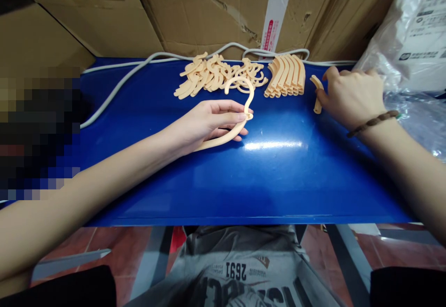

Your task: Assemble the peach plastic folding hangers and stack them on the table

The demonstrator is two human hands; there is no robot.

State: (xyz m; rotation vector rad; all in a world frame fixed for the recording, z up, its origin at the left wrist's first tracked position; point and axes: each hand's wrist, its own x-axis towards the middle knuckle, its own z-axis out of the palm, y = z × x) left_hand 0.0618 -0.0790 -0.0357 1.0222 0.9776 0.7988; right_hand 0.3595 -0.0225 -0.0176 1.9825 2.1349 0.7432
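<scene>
My left hand [212, 123] is closed around a cream plastic clothes hanger part, a hook [249, 91] joined to one curved arm [223, 139]. The hook points up and curls left, while the arm runs down under my palm. Thumb and fingers pinch near the joint. Over at the right, my right hand [351, 93] has bent fingers at a loose curved hanger arm [318, 105], with thumb and index against its side. Its other fingers are partly hidden behind the hand.
On the blue table [244, 186], a heap of cream hook pieces [209, 75] lies beside a neat row of hanger arms [285, 75]. A white cable [139, 63] runs along the back, before cardboard boxes [216, 14]. Clear plastic bags [407, 51] crowd the right.
</scene>
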